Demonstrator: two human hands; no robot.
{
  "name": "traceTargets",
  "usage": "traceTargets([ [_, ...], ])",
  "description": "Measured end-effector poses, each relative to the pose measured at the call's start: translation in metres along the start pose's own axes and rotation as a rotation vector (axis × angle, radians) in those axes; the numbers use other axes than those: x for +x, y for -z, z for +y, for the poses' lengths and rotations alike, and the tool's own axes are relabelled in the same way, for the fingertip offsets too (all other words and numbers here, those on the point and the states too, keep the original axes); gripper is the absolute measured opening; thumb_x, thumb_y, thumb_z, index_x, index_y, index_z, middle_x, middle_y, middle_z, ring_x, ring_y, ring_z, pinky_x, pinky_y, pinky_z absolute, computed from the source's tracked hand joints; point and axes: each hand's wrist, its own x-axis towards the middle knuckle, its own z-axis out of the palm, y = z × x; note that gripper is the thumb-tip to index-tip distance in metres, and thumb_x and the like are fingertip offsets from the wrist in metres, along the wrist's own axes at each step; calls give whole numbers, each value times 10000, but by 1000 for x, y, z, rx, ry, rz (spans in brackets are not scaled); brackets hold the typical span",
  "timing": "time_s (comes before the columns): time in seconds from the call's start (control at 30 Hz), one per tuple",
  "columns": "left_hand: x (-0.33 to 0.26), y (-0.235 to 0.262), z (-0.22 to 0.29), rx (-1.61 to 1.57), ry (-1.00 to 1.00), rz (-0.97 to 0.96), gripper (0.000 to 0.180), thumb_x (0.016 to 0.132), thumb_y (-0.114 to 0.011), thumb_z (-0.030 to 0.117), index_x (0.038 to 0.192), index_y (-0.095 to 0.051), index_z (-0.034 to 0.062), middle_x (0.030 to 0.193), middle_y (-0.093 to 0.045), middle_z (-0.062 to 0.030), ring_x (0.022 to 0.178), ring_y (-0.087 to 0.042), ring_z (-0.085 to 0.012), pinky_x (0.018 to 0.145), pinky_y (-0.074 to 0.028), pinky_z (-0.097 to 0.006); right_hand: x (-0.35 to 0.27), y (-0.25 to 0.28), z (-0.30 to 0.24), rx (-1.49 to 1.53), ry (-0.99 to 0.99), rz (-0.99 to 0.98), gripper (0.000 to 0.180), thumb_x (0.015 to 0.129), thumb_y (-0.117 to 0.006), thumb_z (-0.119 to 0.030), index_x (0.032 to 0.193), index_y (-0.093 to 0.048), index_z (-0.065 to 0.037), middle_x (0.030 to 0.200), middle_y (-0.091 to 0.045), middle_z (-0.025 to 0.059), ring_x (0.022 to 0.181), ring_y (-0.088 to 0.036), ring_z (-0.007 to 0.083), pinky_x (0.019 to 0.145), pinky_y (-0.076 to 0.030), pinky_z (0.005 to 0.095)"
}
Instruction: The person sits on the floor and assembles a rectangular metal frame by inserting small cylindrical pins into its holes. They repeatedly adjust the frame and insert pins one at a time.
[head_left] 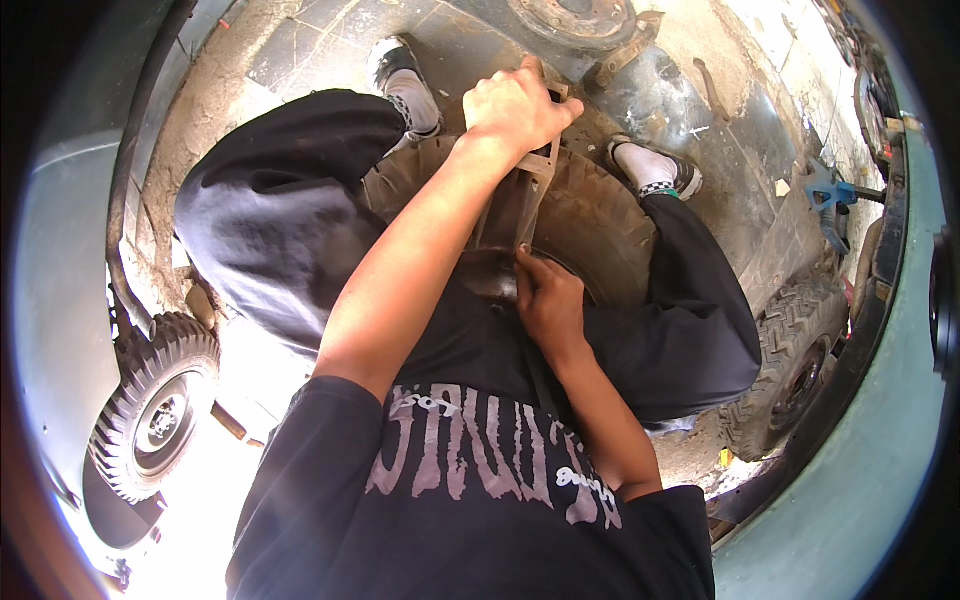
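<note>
Between my knees: a worn tyre (590, 215) lies flat on the stained floor (700, 90), with a rusty metal tool (520, 195) standing on it
Tool axis: long and narrow, running from near my body away toward my feet, its far end at the tyre's outer edge
Left hand (515, 105): I close my fingers in a fist round the tool's far end
Right hand (548, 300): I press curled fingers together against the tool's near end, by the rim; whether they pinch anything I cannot tell
Feet: white shoes (655, 168) flank the tyre
Nearby: a small knobbly wheel (155, 405) at my left, another (790, 365) at my right
</note>
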Motion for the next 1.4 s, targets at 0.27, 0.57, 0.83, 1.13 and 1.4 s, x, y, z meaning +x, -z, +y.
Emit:
traceTargets([
  [0.27, 0, -2, -2, -27, -12, 17, 696, 860, -782, 631, 1299, -718, 94, 1197, -792, -255, 1201, -745, -437, 1065, -568, -530, -16, 3, 1, -23, -48, -102, 173, 950, -742, -30, 1101, -818, 1, 889, -752, 217, 804, -747, 429, 768, -607, 503],
  [0.57, 1, -3, -2, -23, -22, 29, 684, 850, -785, 624, 1274, -734, 90, 1173, -796, -261, 1165, -758, -446, 1032, -588, -526, 30, 19, -6, -46, -62, 31, 265, 988, -684, -29, 1236, -768, 14, 967, -736, 235, 853, -747, 454, 793, -606, 507],
  [0.83, 5, -5, -1, -5, -19, 36, 667, 846, -782, 610, 1269, -742, 95, 1160, -796, -266, 1159, -758, -449, 1032, -588, -527, -21, 2, -9, -85, -114, -165, 362, 1009, -643, -1, 1366, -701, 14, 957, -656, 230, 814, -696, 461, 715, -568, 551],
  [1.13, 1, -4, -3, -17, -16, 56, 635, 845, -770, 591, 1222, -743, 82, 1114, -800, -268, 1121, -764, -459, 997, -594, -542, 18, 22, -22, -13, -125, 6, 320, 976, -697, 13, 1292, -751, 22, 924, -679, 209, 836, -718, 425, 738, -577, 510],
  [1.4, -3, -1, -1, -41, -63, 51, 637, 847, -787, 564, 1224, -711, 57, 1100, -804, -264, 1082, -780, -459, 987, -612, -532, -2, 17, -8, -26, -139, -219, 310, 990, -681, -21, 1291, -756, -8, 940, -682, 226, 853, -709, 463, 761, -589, 511],
])
